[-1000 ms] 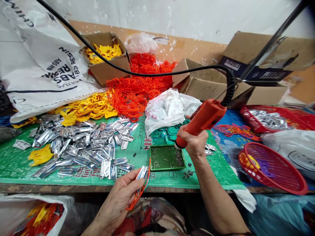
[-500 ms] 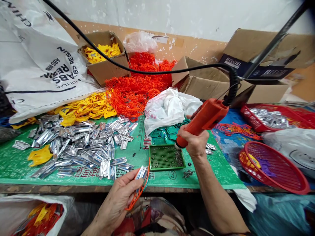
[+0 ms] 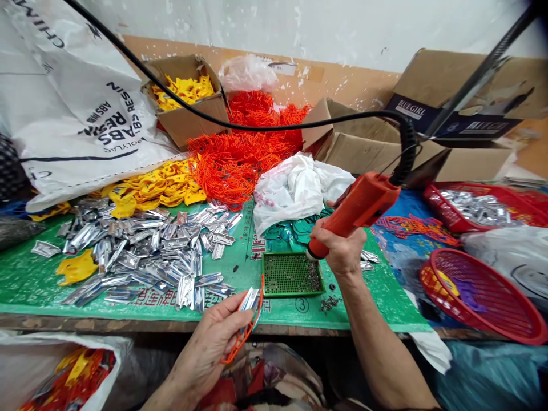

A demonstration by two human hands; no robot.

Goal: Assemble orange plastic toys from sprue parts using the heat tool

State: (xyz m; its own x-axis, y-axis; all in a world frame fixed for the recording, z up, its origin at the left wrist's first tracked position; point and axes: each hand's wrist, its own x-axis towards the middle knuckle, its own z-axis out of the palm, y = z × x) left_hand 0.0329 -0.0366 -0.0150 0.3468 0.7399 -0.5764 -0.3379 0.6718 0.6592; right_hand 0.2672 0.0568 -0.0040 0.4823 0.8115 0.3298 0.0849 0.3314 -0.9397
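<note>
Between the thumb and fingers of my left hand (image 3: 214, 334) is a small assembly: a shiny metal clip plate (image 3: 250, 299) against a thin orange plastic frame (image 3: 242, 341). A sliver of green also shows along its edge. My right hand (image 3: 345, 248) is wrapped round a red electric screwdriver (image 3: 355, 211), which points down and left. Its tip is over the right end of a green perforated tray (image 3: 274, 294) holding small screws (image 3: 313, 277). More screws (image 3: 329, 303) lie on the green mat beside the tray. Left of it spreads a heap of metal clip plates (image 3: 171, 245).
Yellow plastic parts (image 3: 158, 188), orange frames (image 3: 231, 165) and green parts (image 3: 291, 231) are piled behind. A black cable (image 3: 257, 127) arches across. Cardboard boxes (image 3: 363, 151) stand at the back. Red baskets (image 3: 505, 291) sit right; an open white bag (image 3: 115, 342) is below left.
The whole view has shifted slightly, so things appear a little further right. Both hands keep the same holds, and the screwdriver tip stays over the tray.
</note>
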